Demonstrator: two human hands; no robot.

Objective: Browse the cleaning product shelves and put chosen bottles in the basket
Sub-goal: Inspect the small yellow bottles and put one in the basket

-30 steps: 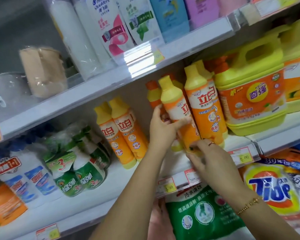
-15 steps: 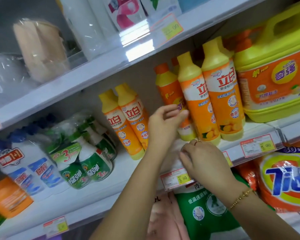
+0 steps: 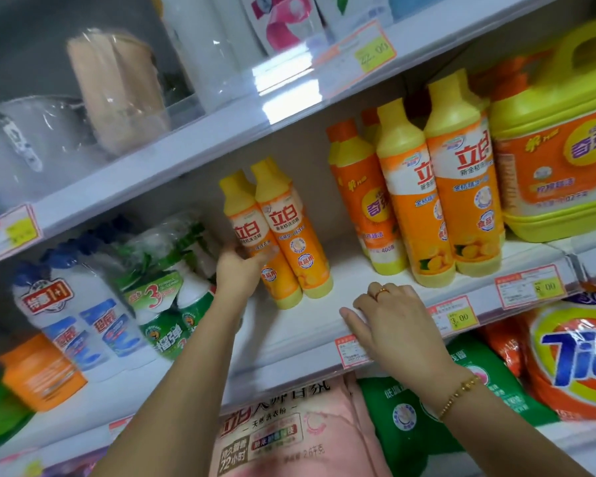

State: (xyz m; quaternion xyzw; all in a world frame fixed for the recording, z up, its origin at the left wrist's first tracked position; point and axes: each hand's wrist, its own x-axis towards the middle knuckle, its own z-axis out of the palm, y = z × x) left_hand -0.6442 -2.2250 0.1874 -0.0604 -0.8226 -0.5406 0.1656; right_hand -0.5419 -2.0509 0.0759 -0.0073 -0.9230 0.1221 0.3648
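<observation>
The middle shelf (image 3: 324, 304) is the reference. On it stand two small orange dish-soap bottles (image 3: 289, 235), upright and touching each other. The left hand (image 3: 236, 270) reaches in at the left one; its fingers are curled against the lower body of that bottle, thumb across the front, and the bottle's base rests on the shelf. To the right of this pair, well apart, stand three taller orange bottles (image 3: 437, 208), then a large yellow jug (image 3: 558, 160), cut off at the picture edge. The right hand (image 3: 389, 325) lies flat on the front edge of the middle shelf, fingers loosely spread and holding nothing, beside a price tag (image 3: 456, 316). Left of the small bottles, wrapped spray-bottle packs (image 3: 165, 280) are blurred. Below the shelf lie detergent bags (image 3: 572, 359). No basket is in view.
</observation>
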